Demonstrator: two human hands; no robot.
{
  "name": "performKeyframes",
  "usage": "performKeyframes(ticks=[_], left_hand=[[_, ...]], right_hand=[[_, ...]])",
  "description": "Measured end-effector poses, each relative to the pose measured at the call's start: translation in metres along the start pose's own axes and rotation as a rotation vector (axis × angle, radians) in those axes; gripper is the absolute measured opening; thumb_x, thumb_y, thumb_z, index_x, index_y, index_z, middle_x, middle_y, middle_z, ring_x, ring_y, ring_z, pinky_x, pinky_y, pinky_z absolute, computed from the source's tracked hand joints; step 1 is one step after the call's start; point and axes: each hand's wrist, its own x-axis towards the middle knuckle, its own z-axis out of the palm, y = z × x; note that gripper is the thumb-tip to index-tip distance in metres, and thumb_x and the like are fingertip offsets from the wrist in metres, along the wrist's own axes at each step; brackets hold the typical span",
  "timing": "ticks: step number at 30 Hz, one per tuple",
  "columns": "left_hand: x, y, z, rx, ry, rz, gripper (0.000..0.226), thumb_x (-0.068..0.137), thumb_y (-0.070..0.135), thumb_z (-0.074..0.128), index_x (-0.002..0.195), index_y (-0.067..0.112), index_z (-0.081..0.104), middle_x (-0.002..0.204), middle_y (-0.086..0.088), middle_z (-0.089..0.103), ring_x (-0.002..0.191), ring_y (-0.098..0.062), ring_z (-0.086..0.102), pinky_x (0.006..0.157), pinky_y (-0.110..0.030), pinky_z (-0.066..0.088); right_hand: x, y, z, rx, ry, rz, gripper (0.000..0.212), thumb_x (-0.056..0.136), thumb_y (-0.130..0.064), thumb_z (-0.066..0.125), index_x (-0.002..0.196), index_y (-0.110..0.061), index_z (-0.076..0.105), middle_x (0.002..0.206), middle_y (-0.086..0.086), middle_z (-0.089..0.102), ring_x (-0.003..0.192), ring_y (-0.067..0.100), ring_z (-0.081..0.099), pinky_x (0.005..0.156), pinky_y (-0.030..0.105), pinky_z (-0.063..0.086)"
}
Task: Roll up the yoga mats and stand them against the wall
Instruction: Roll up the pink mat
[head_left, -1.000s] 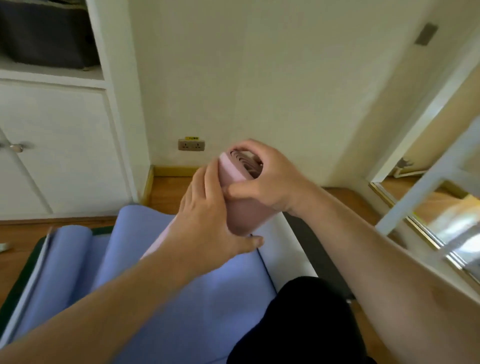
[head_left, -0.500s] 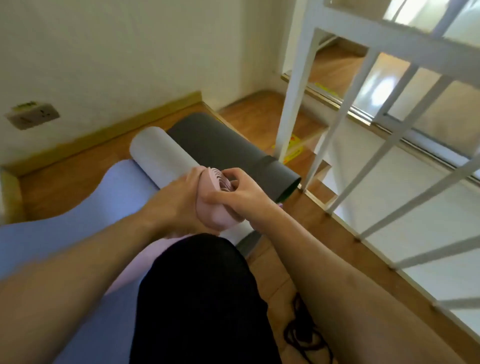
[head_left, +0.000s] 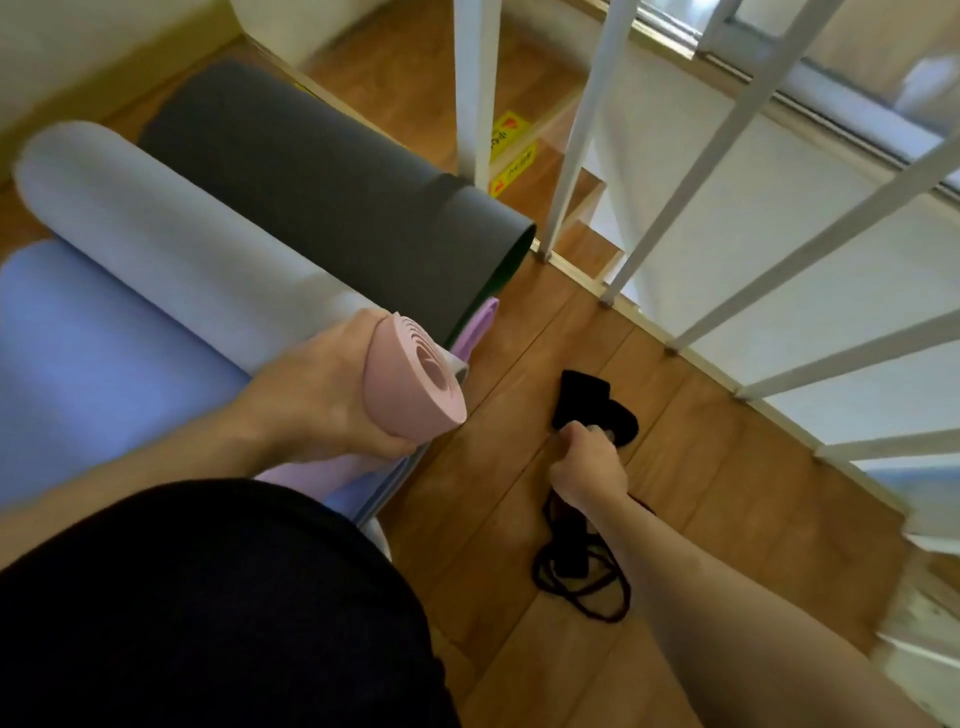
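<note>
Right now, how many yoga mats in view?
4: pink mat rolled in the left hand; grey mat, dark mat and blue mat on the floor. A lilac edge may be another.

Pink yoga mat (head_left: 410, 379) rolled tight, spiral end showing, held above the lavender mat (head_left: 104, 353) lying flat, pale grey mat (head_left: 156, 223) partly rolled just beyond the lavender one, dark grey mat (head_left: 322, 176) curled beside that

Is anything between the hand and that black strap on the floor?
No. The right hand already touches the black strap on the wooden floor, nothing between. The left hand holds the rolled pink mat.
</note>
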Motion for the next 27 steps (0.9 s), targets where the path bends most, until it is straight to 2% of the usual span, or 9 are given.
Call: performKeyframes(ticks=[4,8,13,16,19,21,23,25,27], left_hand=[[-0.002,-0.001,0.002,0.005,0.010,0.012,0.113,0.049,0.066,0.096,0.141,0.049,0.035,0.127,0.020,0.056,0.106,-0.015,0.062,0.084,-0.038,0.064],[-0.004,-0.002,0.005,0.016,0.027,0.011,0.113,0.051,0.066,0.096,0.143,0.047,0.033,0.129,0.019,0.054,0.107,-0.017,0.062,0.084,-0.036,0.063],[-0.008,-0.001,0.004,0.016,0.040,0.015,0.114,0.050,0.065,0.096,0.143,0.046,0.033,0.128,0.018,0.055,0.103,-0.014,0.061,0.082,-0.034,0.062],[-0.011,0.000,0.003,0.019,0.046,0.018,0.116,0.050,0.064,0.097,0.143,0.046,0.032,0.128,0.017,0.055,0.105,-0.016,0.061,0.080,-0.035,0.063],[-0.014,0.000,0.001,0.014,0.055,0.019,0.116,0.049,0.065,0.097,0.144,0.045,0.033,0.129,0.017,0.055,0.106,-0.017,0.061,0.081,-0.035,0.063],[-0.015,0.000,-0.001,0.020,0.060,0.018,0.116,0.050,0.065,0.097,0.144,0.045,0.033,0.129,0.017,0.055,0.106,-0.017,0.061,0.081,-0.032,0.061],[-0.017,0.000,-0.002,0.024,0.062,0.024,0.116,0.050,0.066,0.096,0.145,0.043,0.032,0.129,0.016,0.055,0.106,-0.017,0.061,0.080,-0.033,0.061],[-0.019,0.000,-0.002,0.024,0.069,0.030,0.116,0.051,0.066,0.095,0.146,0.043,0.032,0.130,0.015,0.055,0.106,-0.018,0.061,0.082,-0.034,0.062],[-0.021,-0.001,-0.003,0.021,0.078,0.037,0.116,0.051,0.066,0.095,0.146,0.042,0.033,0.130,0.014,0.055,0.106,-0.017,0.061,0.082,-0.032,0.061]], right_hand=[[-0.001,0.024,0.015,-0.186,-0.020,-0.058,0.043,0.090,-0.011,0.061,0.132,-0.019,0.057,0.132,0.006,0.050,0.120,0.030,0.050,0.085,0.040,0.059],[-0.017,0.030,0.029,-0.360,-0.022,-0.276,0.012,0.093,-0.016,0.056,0.100,-0.024,0.062,0.101,-0.004,0.061,0.098,0.023,0.059,0.080,0.041,0.058],[-0.026,0.043,0.037,-0.497,-0.177,-0.342,0.051,0.096,-0.007,0.065,0.142,-0.027,0.056,0.132,0.004,0.052,0.122,0.028,0.049,0.092,0.038,0.054],[-0.024,0.045,0.025,-0.467,-0.126,-0.311,0.038,0.095,0.003,0.054,0.114,-0.024,0.074,0.115,0.000,0.060,0.110,0.025,0.057,0.084,0.036,0.058],[-0.019,0.042,0.001,-0.437,-0.176,-0.289,0.025,0.097,0.003,0.052,0.088,-0.015,0.068,0.099,0.007,0.070,0.088,0.023,0.061,0.066,0.034,0.054],[-0.019,0.044,-0.014,-0.391,-0.219,-0.273,0.016,0.102,-0.017,0.062,0.117,-0.019,0.068,0.114,0.003,0.068,0.102,0.024,0.064,0.074,0.033,0.055],[-0.020,0.054,-0.017,-0.437,-0.256,-0.282,0.055,0.093,-0.041,0.077,0.143,-0.030,0.056,0.127,0.000,0.058,0.115,0.025,0.059,0.085,0.035,0.057],[-0.029,0.060,-0.008,-0.595,-0.290,-0.314,0.068,0.090,-0.040,0.081,0.150,-0.035,0.048,0.135,0.001,0.053,0.122,0.028,0.055,0.090,0.038,0.055],[-0.031,0.065,0.007,-0.656,-0.286,-0.332,0.054,0.097,-0.021,0.072,0.146,-0.032,0.052,0.133,0.003,0.055,0.120,0.028,0.055,0.088,0.035,0.050]])
